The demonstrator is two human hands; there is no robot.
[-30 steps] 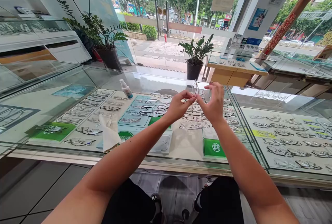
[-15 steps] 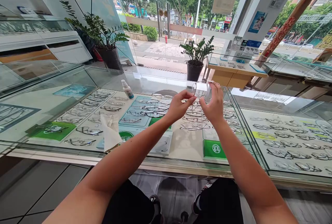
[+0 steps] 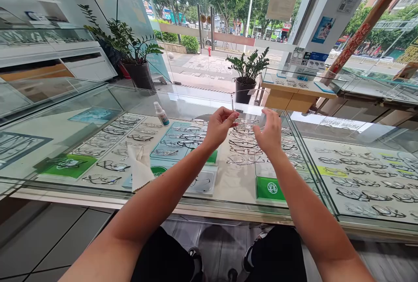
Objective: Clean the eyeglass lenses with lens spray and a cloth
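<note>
Above the glass display counter (image 3: 228,208), my left hand (image 3: 218,128) pinches a thin-framed pair of eyeglasses (image 3: 232,103) between thumb and fingers. The eyeglasses are turned almost edge-on, so their lenses hardly show. A short way to the right, my right hand (image 3: 269,133) is raised with thumb and fingers apart, touching nothing that I can see. Several rows of spectacle frames (image 3: 245,159) lie under the glass below both hands. A white spray bottle (image 3: 161,113) stands on the counter left of my left hand, and a pale cloth (image 3: 139,168) lies nearer to me.
Green display blocks (image 3: 271,188) lie inside the case. Another display case section (image 3: 365,173) continues on the right. Beyond the counter are two potted plants (image 3: 245,86), a small wooden table (image 3: 294,96) and a large window. My legs are below the front edge.
My right hand has let go of the eyeglasses and opened. My left hand has moved slightly left and turned the eyeglasses from facing forward to nearly edge-on.
</note>
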